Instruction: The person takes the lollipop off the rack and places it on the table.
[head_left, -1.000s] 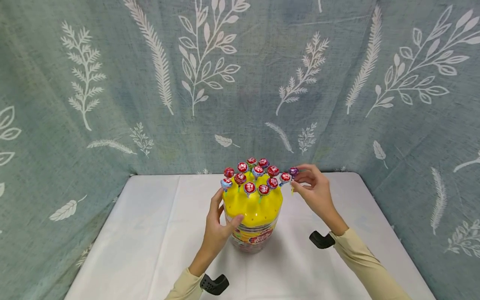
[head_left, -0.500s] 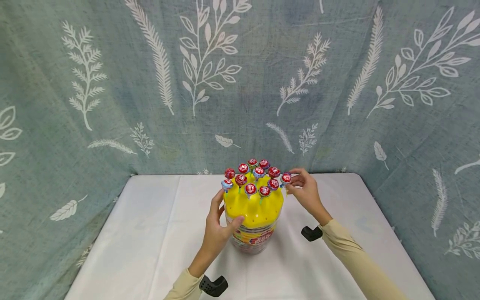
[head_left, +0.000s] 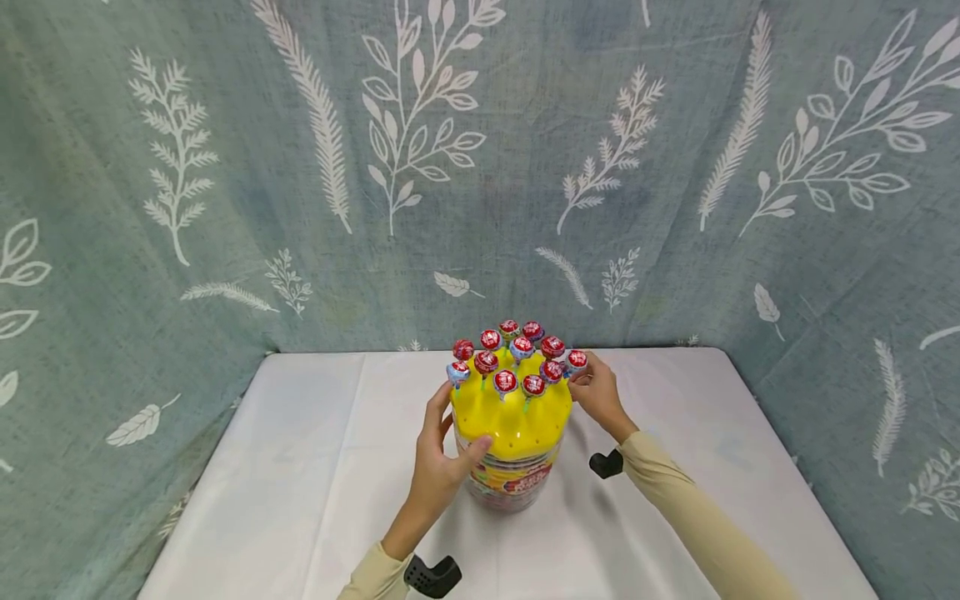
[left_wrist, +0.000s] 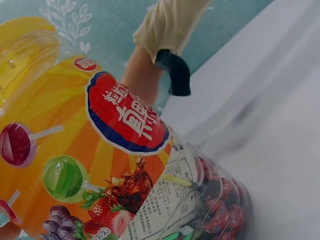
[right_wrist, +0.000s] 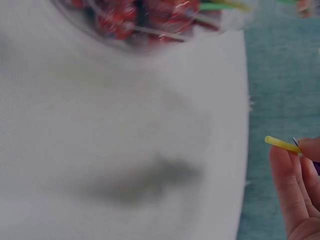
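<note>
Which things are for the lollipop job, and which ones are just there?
Part of the job:
clear jar, held by the left hand
yellow lid
lollipops standing in the lid
yellow-stick lollipop, pinched by the right hand

Just there:
white table under the jar
leafy cloth behind
black wrist pieces

This looks like a curtained-off workspace, with leaf-printed drapes [head_left: 517, 183] around a white table [head_left: 300, 483].

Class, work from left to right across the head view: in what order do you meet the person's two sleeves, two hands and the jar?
Left sleeve → left hand → yellow-topped lollipop jar → right hand → right sleeve.
</note>
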